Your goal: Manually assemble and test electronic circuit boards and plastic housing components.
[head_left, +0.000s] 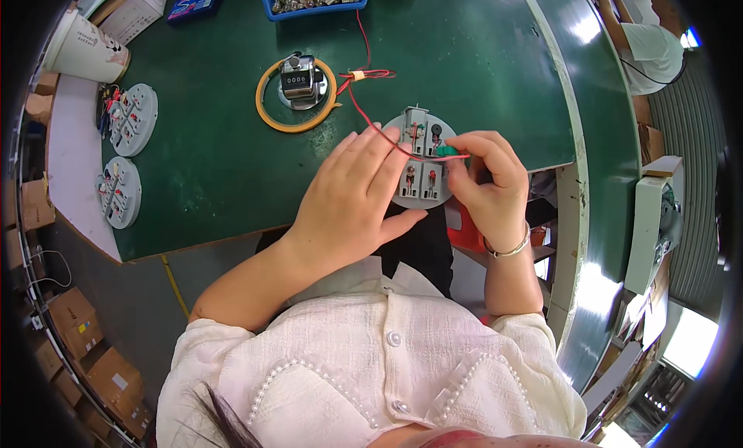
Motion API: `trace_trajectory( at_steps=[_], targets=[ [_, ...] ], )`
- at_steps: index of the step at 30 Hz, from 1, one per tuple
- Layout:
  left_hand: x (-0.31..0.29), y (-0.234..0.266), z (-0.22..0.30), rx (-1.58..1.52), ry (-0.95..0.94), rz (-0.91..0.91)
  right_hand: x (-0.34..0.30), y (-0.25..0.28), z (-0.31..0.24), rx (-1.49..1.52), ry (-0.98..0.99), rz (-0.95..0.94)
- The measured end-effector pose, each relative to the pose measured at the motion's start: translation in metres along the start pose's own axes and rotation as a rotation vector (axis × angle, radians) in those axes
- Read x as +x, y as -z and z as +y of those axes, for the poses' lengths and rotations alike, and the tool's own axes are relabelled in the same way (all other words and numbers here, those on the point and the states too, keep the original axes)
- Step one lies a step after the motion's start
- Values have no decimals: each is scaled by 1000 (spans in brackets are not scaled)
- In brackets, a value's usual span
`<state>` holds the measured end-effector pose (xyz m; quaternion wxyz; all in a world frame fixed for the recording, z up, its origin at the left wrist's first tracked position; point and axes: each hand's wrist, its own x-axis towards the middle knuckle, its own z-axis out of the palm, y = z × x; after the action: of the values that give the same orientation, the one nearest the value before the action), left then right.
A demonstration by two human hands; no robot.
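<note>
A round pale grey base [426,202] lies at the table's near edge, with raised compartments holding small electrical parts. My left hand [348,188] rests against its left side, fingers stretched out and thumb apart. From the right, my right hand [495,177] pinches a small green piece [446,151] between thumb and fingertips, over the base. A red wire [361,111] runs from the back of the table, across my left fingertips, to my right fingers. Whether the wire is joined to the green piece I cannot tell.
A tally counter [303,82] sits inside a yellow ring [261,111] behind my left hand. Beyond it stands a blue tray [271,14] of small metal parts. Two similar round bases, an upper [143,130] and a lower [130,204], and a paper cup [85,49] are at left.
</note>
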<state>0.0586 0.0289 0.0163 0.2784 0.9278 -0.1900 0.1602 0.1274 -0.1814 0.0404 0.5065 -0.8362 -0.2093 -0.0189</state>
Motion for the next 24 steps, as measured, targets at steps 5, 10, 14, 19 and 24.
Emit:
trace_trajectory(
  at_steps=[5,10,14,19,24],
  targets=[
    [1,0,0,-39,11,-7,9,3,-2,-134,98,-100],
    [0,0,-1,-84,33,7,12,7,-8,-103,63,-140],
    [0,0,-2,-112,37,18,15,-6,-16,-48,21,-107],
    [1,0,1,-120,37,35,10,-12,-18,-133,78,-113],
    [1,2,0,-89,28,24,13,-16,-10,-156,170,-85]
  ],
)
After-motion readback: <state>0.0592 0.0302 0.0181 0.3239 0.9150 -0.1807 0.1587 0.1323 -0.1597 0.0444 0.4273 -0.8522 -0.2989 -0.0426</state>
